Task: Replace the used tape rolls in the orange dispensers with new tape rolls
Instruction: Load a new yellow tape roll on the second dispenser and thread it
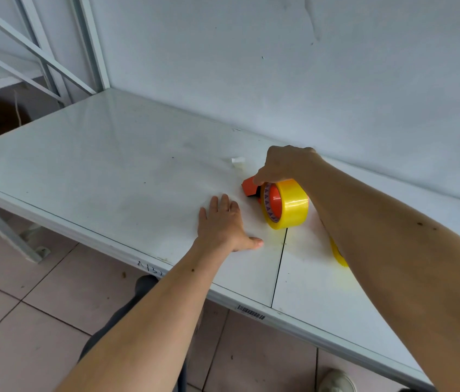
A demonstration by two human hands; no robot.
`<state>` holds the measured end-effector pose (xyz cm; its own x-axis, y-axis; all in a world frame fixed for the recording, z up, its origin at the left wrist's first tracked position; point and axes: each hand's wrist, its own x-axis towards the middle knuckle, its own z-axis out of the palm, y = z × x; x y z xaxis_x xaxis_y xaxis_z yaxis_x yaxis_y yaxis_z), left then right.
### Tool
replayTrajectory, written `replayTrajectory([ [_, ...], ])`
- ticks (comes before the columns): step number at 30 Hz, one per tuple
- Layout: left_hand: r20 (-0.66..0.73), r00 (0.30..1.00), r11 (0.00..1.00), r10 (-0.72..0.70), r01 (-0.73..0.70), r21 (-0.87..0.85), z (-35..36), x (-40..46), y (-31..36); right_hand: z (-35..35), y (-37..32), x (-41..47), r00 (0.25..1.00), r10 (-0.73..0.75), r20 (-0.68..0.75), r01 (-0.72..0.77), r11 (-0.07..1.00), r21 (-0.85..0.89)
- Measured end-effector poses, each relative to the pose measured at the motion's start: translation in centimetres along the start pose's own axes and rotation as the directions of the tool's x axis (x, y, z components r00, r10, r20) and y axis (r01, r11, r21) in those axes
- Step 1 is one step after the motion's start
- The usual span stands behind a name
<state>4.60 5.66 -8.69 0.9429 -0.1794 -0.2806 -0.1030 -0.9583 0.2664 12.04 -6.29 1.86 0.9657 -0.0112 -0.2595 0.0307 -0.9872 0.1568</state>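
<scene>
An orange dispenser (251, 187) stands on the white table (110, 171) with a full yellow tape roll (288, 205) mounted on its orange hub. My right hand (285, 165) reaches over the roll from behind and grips the dispenser's top, fingers curled down. My left hand (223, 224) lies flat on the table just left of the roll, fingers spread, holding nothing. A second yellow roll (339, 256) peeks out from under my right forearm, mostly hidden.
A small white scrap (237, 162) lies on the table behind the dispenser. A seam (279, 264) divides two table panels. The wall runs close behind. Metal shelving (53, 58) stands at the far left. Tiled floor lies below the table's front edge.
</scene>
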Motion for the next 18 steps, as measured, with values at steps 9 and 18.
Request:
replayTrajectory([
  [9,-0.016,1.000,0.998,0.018,-0.017,0.053,0.0,-0.2,-0.1,0.1,0.2,-1.2,1.000,0.003,-0.002,-0.003,1.000,0.020],
  [18,0.000,1.000,0.997,0.010,-0.010,0.082,0.0,-0.1,0.1,1.2,0.2,-1.2,0.994,0.035,-0.108,-0.035,0.999,0.006],
])
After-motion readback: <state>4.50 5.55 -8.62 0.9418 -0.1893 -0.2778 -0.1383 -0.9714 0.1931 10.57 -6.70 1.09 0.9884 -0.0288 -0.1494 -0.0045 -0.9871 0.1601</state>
